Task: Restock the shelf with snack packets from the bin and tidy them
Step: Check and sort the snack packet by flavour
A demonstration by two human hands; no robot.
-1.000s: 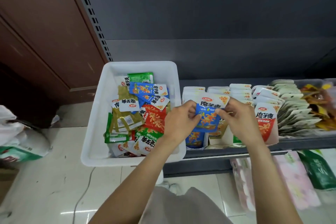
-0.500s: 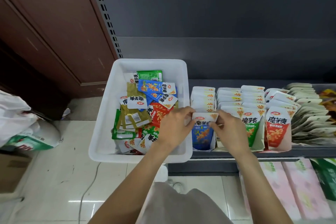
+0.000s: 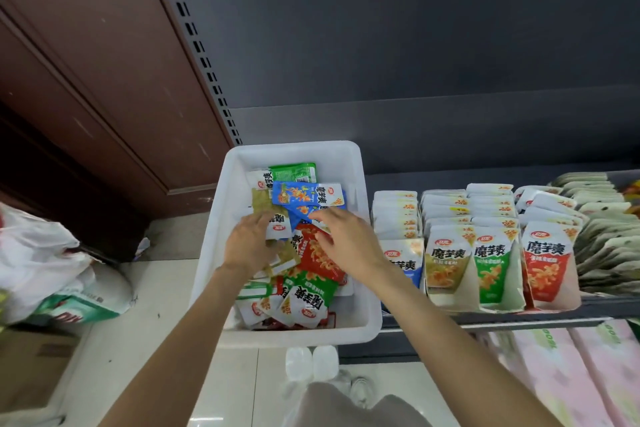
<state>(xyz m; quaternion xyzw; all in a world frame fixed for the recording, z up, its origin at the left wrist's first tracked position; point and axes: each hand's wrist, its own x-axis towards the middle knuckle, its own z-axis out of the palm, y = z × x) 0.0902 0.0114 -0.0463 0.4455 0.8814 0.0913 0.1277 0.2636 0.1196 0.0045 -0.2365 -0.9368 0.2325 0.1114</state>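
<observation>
My left hand [image 3: 251,243] and right hand [image 3: 348,246] are back over the white bin [image 3: 360,291], fingers loose among the snack packets [image 3: 304,288] and gripping nothing I can see; the blue packet [image 3: 403,265] I held a second ago now fronts its shelf [image 3: 502,317] row, so another pick begins

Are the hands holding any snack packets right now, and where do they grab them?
It cannot be told for sure. Both the left hand and right hand rest on packets in the white bin, fingers spread, with no clear grip.
</observation>
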